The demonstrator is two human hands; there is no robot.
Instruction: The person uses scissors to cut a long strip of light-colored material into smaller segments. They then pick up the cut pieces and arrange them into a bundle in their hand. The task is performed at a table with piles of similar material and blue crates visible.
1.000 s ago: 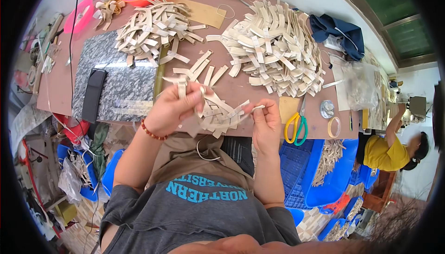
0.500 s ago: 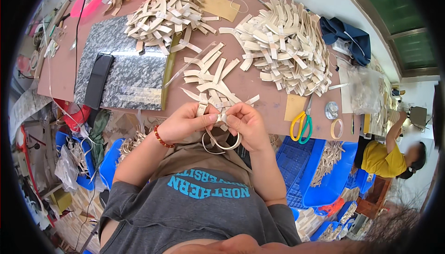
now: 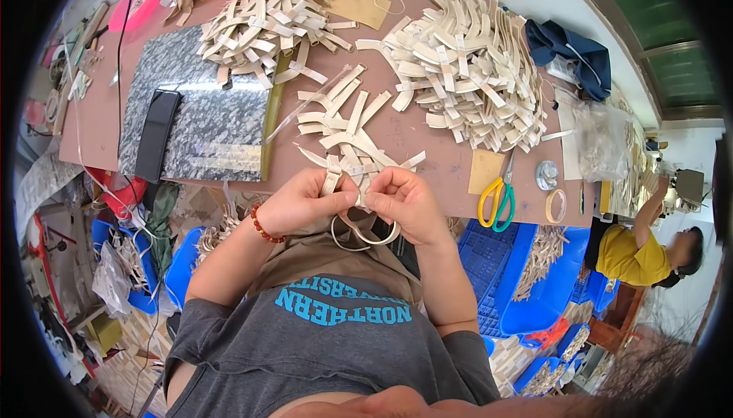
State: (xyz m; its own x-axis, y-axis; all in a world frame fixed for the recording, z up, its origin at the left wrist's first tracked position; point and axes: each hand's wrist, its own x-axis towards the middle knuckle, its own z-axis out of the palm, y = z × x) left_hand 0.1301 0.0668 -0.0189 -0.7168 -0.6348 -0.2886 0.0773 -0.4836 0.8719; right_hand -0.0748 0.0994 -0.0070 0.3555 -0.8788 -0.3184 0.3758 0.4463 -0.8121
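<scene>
At the table's near edge, both hands pinch a cream strap (image 3: 379,241) whose loop hangs below them. My left hand (image 3: 305,203), with a red bead bracelet at the wrist, is closed on the strap; a buckle-like end (image 3: 331,177) sticks up by its fingers. Close beside it, my right hand (image 3: 410,201) is closed on the strap's other part, thumb against fingertips. The exact joint between the fingers is partly hidden. Just beyond the hands lies a small spread of cream strap pieces (image 3: 353,122).
Two big heaps of strap pieces (image 3: 263,25) (image 3: 469,74) stand farther back. A phone (image 3: 158,134) rests on a speckled stone slab (image 3: 221,116). Scissors (image 3: 500,198) and a tape roll (image 3: 556,206) lie right. Blue bins (image 3: 546,296) stand below; a person in yellow (image 3: 632,256) works far right.
My fingers have shifted slightly on the strap, and its loop has turned a little. The view has moved slightly; the heaps look the same.
</scene>
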